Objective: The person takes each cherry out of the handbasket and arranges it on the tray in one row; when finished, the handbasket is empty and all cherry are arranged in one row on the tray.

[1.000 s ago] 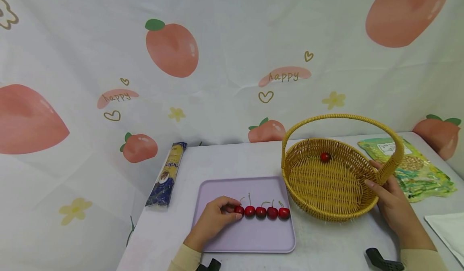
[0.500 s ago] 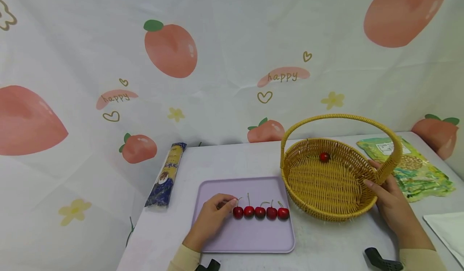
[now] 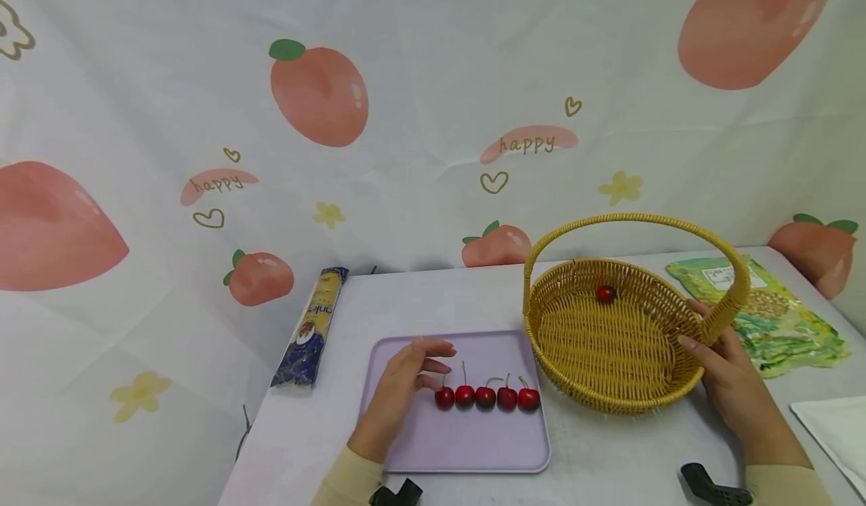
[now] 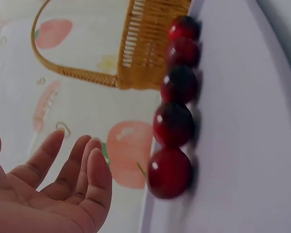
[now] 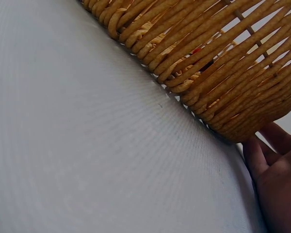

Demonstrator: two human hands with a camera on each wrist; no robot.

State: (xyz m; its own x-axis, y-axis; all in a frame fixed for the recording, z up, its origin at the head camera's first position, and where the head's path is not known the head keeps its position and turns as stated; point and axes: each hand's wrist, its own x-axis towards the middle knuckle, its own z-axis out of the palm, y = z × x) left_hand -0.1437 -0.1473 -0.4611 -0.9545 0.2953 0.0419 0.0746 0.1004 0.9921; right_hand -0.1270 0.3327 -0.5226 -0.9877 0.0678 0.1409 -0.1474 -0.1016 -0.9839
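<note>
Several dark red cherries stand in a row across a lilac tray (image 3: 473, 446). My left hand (image 3: 398, 393) hovers over the tray beside the leftmost cherry (image 3: 443, 398), its fingers loosely bent with nothing between them. In the left wrist view a gap shows between those fingers (image 4: 99, 189) and the nearest cherry (image 4: 169, 174). To the right of the tray is a yellow woven basket (image 3: 602, 356) with a tall handle; one cherry (image 3: 606, 293) lies inside it. My right hand (image 3: 737, 393) grips the basket's right side, thumb over the rim and the other fingers behind it.
A blue and yellow packet (image 3: 313, 329) lies at the table's left edge. Behind the basket at right is a green bag (image 3: 778, 310). A white cloth (image 3: 835, 431) lies at the right edge. A printed fabric backdrop (image 3: 419, 190) rises behind the table.
My left hand has let go of the leftmost cherry, moved up and away from it, and its fingers have spread. The right hand has stayed on the basket.
</note>
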